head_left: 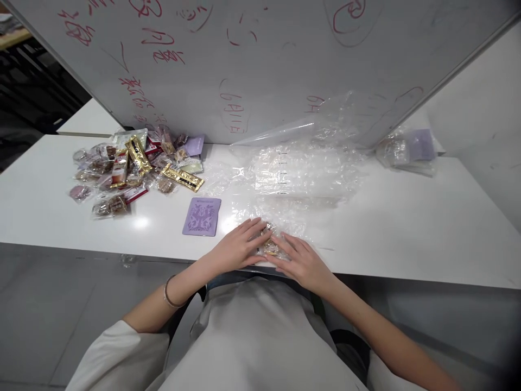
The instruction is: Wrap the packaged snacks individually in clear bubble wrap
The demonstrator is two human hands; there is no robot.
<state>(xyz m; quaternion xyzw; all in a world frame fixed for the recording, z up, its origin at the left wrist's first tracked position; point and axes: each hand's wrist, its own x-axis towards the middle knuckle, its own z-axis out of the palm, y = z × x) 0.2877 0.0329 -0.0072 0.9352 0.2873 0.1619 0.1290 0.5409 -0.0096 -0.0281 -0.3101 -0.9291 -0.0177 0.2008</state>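
My left hand (240, 247) and my right hand (303, 262) rest at the table's front edge, on either side of a clear plastic packet (269, 244) with gold-coloured contents. Fingers of both hands are spread and lie on the packet, their tips close together. A purple sachet (202, 216) with a printed pattern lies flat to the left of my left hand. Beyond the hands, a heap of clear plastic bags (309, 168) spreads over the middle of the table.
A pile of wrapped snacks, with gold sticks (182, 177) among them, covers the left part of the white table (407, 233). Filled clear bags (409, 152) lie at the back right. A whiteboard (277, 65) with red writing stands along the back.
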